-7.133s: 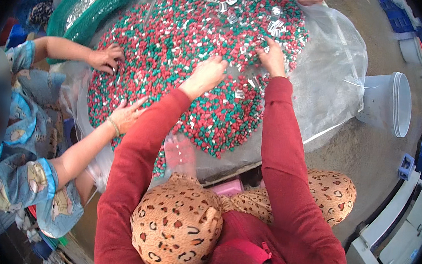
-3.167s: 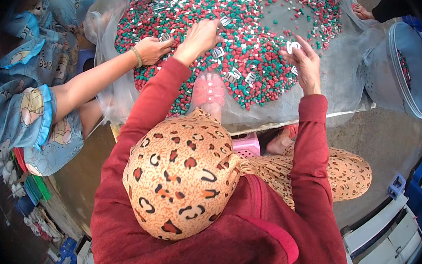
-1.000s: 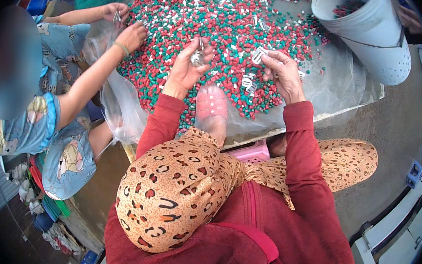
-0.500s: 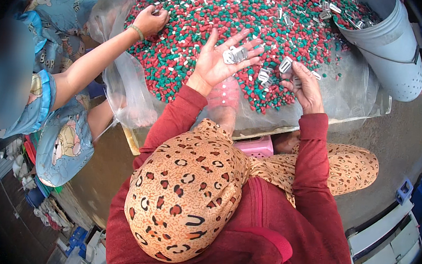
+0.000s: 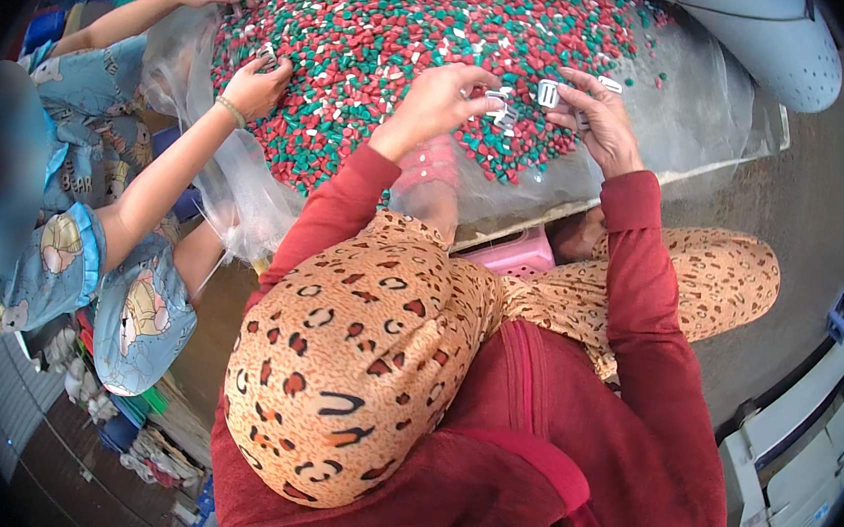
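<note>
My right hand [image 5: 603,124] pinches a white slotted plastic buckle [image 5: 548,93] between thumb and fingers. Another white piece [image 5: 609,84] shows by its knuckles. Palm turned down, my left hand [image 5: 436,104] has its fingers curled round white buckles, mostly hidden by the fingers. Just beyond its fingertips, more white slotted buckles [image 5: 503,118] lie on a wide heap of small red, green and white plastic pieces [image 5: 380,59].
At the left a co-worker's hands [image 5: 257,86] pick over the same heap. A pale blue perforated bucket [image 5: 763,42] lies tilted at the far right. Clear plastic sheeting [image 5: 691,116] covers the table; a pink basket [image 5: 518,252] sits below its edge.
My left hand has turned from an open, palm-up pose with buckles on it to curled fingers, palm down. My right hand still holds a buckle. The view has shifted, and the bucket sits higher.
</note>
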`<state>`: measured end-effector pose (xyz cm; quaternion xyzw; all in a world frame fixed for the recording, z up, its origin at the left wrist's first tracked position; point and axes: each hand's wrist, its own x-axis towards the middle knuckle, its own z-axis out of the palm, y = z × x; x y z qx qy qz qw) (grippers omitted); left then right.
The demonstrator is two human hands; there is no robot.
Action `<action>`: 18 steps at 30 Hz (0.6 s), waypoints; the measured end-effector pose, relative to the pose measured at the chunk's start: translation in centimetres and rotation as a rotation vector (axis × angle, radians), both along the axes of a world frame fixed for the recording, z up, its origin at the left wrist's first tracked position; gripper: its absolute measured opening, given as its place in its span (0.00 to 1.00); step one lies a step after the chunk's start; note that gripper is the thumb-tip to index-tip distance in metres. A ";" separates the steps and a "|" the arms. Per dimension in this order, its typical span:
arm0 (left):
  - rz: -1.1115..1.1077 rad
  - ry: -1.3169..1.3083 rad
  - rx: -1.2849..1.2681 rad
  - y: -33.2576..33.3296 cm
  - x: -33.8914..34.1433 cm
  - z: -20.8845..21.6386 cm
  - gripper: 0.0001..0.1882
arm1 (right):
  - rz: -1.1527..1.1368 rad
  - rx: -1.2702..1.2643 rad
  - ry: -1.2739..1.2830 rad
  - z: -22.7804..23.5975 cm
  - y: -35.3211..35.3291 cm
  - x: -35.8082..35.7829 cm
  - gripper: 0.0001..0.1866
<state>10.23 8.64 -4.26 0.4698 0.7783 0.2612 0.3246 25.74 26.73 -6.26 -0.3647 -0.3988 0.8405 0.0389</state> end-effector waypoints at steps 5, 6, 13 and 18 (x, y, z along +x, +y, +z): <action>-0.023 0.527 0.228 0.4 1.8 -3.9 0.15 | 0.044 -0.055 0.067 -1.1 -0.6 1.2 0.21; 0.041 0.412 0.221 0.6 1.4 -4.0 0.15 | 0.046 -0.085 0.086 -0.9 -0.9 1.2 0.21; 0.473 -1.124 0.431 -0.9 -0.1 -0.6 0.07 | -0.022 -0.213 0.134 -1.2 -1.1 2.2 0.17; 0.281 -0.923 0.116 0.4 1.6 -0.7 0.16 | -0.229 -0.511 0.140 -2.4 -1.0 2.4 0.12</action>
